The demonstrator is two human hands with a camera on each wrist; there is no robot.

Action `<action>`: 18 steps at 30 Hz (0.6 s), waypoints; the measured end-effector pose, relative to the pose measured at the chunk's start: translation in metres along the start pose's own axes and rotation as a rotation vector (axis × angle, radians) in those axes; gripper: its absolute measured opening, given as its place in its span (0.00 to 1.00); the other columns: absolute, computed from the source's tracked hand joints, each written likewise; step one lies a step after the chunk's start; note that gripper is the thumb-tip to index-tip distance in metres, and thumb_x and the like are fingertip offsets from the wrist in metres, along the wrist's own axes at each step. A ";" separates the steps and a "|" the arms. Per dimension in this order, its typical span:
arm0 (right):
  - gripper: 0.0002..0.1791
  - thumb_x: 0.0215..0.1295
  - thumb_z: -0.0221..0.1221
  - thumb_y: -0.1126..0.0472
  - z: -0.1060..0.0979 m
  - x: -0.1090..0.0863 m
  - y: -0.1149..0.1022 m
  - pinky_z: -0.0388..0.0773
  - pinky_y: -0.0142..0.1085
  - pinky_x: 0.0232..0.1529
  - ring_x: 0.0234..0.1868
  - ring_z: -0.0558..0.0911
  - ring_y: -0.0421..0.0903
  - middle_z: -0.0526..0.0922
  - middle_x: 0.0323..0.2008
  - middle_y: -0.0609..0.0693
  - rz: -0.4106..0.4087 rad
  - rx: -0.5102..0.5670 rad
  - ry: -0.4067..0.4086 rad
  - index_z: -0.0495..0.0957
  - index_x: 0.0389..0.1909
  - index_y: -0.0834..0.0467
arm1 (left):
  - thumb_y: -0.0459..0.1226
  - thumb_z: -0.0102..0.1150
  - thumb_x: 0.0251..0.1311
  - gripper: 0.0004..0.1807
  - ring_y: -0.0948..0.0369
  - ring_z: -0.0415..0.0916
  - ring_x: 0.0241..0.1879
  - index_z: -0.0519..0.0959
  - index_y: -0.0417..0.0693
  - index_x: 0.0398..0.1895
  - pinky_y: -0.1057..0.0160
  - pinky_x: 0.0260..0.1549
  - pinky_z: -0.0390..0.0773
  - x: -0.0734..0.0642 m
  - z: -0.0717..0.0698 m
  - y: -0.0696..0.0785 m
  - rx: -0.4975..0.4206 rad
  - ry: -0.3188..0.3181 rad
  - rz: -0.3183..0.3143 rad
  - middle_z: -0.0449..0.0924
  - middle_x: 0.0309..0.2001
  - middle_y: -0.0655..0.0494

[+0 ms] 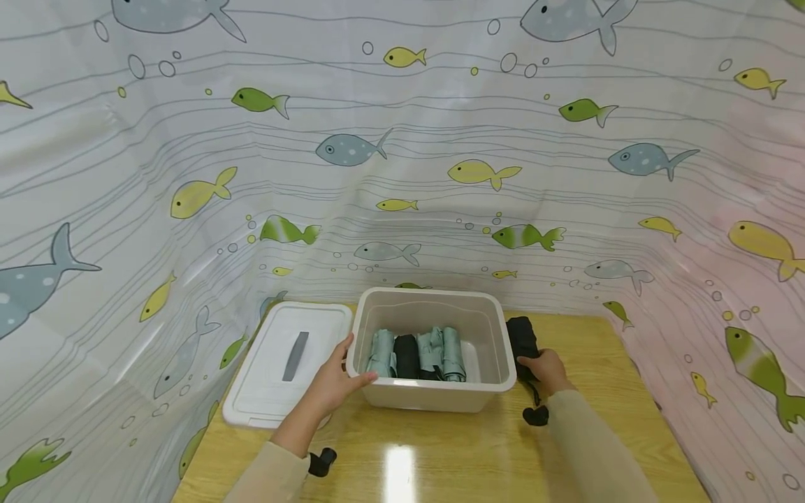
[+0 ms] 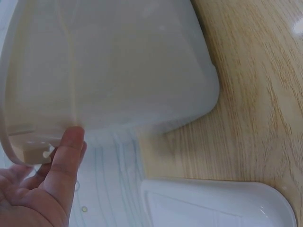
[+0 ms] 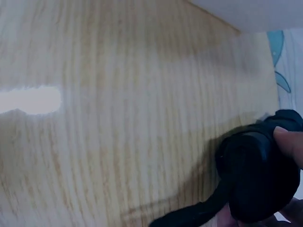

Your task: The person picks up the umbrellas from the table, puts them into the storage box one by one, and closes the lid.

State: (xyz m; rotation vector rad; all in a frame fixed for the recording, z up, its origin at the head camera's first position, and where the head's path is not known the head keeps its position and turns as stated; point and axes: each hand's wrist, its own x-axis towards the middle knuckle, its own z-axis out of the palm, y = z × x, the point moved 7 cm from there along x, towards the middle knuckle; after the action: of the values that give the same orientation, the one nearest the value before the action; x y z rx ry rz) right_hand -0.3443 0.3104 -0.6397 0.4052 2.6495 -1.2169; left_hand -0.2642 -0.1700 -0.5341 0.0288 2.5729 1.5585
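A pale plastic storage bin (image 1: pixel 434 398) stands at the middle of the table, its top uncovered. Rolled light green cloth bundles (image 1: pixel 381 353) and a black roll (image 1: pixel 407 356) lie side by side in it. My left hand (image 1: pixel 336 377) grips the bin's left front corner, thumb along the rim and fingers against the outer wall. Beside the bin's right wall, my right hand (image 1: pixel 548 370) holds a black rolled fabric bundle (image 1: pixel 522 339) by its near part. In the right wrist view a loose strap (image 3: pixel 189 213) trails from the bundle; some fingers are hidden beneath it.
A white lid (image 1: pixel 260 391) with a grey handle (image 1: pixel 295 356) lies left of the bin. Behind the wooden table (image 1: pixel 459 454) hangs a fish-printed curtain (image 1: pixel 428 126), which also runs along both sides. Bare wood shows inside the bin's right end only as pale plastic floor.
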 end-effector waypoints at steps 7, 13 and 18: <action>0.42 0.71 0.58 0.46 0.002 0.003 0.009 0.68 0.60 0.63 0.63 0.69 0.71 0.65 0.63 0.78 0.050 0.141 -0.077 0.61 0.67 0.79 | 0.55 0.75 0.51 0.61 0.41 0.68 0.66 0.47 0.51 0.81 0.46 0.54 0.77 0.000 0.000 0.000 0.009 -0.003 -0.003 0.63 0.71 0.38; 0.41 0.75 0.51 0.43 0.000 -0.003 0.006 0.65 0.59 0.65 0.65 0.67 0.70 0.62 0.66 0.77 0.073 0.172 -0.083 0.61 0.68 0.78 | 0.55 0.75 0.52 0.61 0.41 0.68 0.66 0.46 0.51 0.82 0.47 0.54 0.77 0.000 -0.001 0.001 0.007 -0.008 0.007 0.62 0.72 0.38; 0.41 0.75 0.52 0.45 0.000 -0.001 0.010 0.68 0.57 0.62 0.61 0.70 0.68 0.63 0.65 0.78 0.097 0.177 -0.089 0.61 0.67 0.80 | 0.56 0.75 0.51 0.61 0.40 0.67 0.66 0.47 0.52 0.81 0.45 0.55 0.77 0.000 0.000 0.000 0.020 -0.007 0.003 0.62 0.72 0.38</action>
State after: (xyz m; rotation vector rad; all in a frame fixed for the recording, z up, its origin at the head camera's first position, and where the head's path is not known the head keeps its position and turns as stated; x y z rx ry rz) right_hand -0.3402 0.3164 -0.6468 0.4889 2.4272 -1.4090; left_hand -0.2645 -0.1700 -0.5343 0.0403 2.5845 1.5310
